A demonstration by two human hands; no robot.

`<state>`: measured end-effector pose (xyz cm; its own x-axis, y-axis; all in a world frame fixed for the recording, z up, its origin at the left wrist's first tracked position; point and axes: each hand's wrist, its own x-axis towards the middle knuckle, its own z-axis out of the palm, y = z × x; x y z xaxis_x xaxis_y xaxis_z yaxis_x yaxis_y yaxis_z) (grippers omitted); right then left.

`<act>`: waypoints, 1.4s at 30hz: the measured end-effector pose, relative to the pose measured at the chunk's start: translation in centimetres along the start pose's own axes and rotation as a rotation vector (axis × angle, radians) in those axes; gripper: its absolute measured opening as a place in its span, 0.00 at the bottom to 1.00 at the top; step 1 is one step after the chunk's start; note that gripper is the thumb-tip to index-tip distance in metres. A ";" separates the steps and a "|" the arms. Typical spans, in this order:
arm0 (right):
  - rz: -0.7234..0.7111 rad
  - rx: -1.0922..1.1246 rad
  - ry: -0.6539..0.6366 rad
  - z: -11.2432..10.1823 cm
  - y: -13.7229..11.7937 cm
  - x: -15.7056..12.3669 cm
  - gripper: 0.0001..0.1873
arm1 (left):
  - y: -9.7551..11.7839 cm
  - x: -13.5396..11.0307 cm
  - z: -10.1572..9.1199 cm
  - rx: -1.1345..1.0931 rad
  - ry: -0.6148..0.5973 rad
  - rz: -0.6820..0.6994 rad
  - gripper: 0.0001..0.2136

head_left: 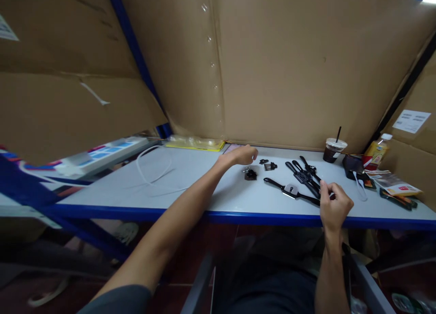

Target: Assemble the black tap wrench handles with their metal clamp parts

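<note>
On this clock, twelve is the far side of the white table. The left hand is over the table, with its fingers bent down. The fingertips are hidden, so I cannot tell how far open they are or if they hold a thing. From that hand, a dark clump of little parts sits close by at five o'clock. A small black piece and a flat dark part lie near at about four o'clock.

The right hand has curled fingers, with the thumb near the first finger. The black tool with a silver plate lies at ten o'clock from it. The tool's right end meets the edge of the hand, but the view is poor, so the fingers may or may not grip it. A bunch of black tools lies at eleven o'clock, the cup at twelve, and the clear spoon at two.
</note>
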<state>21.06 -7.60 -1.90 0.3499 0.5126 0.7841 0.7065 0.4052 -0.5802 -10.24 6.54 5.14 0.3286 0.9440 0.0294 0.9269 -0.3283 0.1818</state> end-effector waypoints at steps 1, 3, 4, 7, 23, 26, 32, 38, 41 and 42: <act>0.021 0.006 0.022 0.0 0.0 -0.1 0.25 | -0.5 0.0 -0.2 0.003 -0.058 -0.009 0.09; 0.065 0.028 0.064 0.0 0.1 -0.2 0.27 | -1.1 0.0 -0.6 0.008 -0.143 -0.002 0.11; 0.081 0.040 0.072 -0.1 0.1 -0.3 0.28 | -1.3 -0.1 -0.7 -0.005 -0.178 0.015 0.12; 0.107 0.064 0.059 -0.1 0.1 -0.3 0.29 | -1.4 -0.3 -0.8 -0.078 -0.273 0.098 0.16; 0.128 0.044 0.002 -0.1 -0.3 0.0 0.28 | -2.5 1.8 1.3 -0.360 -0.238 0.304 0.03; 0.132 0.054 -0.001 -0.2 -0.3 0.0 0.28 | -2.4 2.1 1.2 -0.449 -0.060 0.217 0.05; 0.136 0.074 0.012 -0.2 -0.7 0.1 0.28 | -0.2 1.3 0.9 -0.675 0.032 0.229 0.16; 0.144 0.058 0.014 -0.1 -0.7 -0.1 0.29 | 4.9 -0.1 1.9 -1.077 -0.029 0.198 0.09; 0.089 0.026 -0.045 0.0 -1.2 -0.3 0.28 | 7.3 -0.5 2.9 -1.199 -0.018 0.211 0.09; 0.055 0.011 -0.073 0.1 -1.4 -0.3 0.27 | 7.9 -0.6 3.2 -1.194 -0.017 0.235 0.08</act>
<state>19.88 -8.29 -1.35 0.3420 0.5880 0.7330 0.6805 0.3830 -0.6247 -2.52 3.26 3.41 0.4766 0.8621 0.1718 0.0976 -0.2462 0.9643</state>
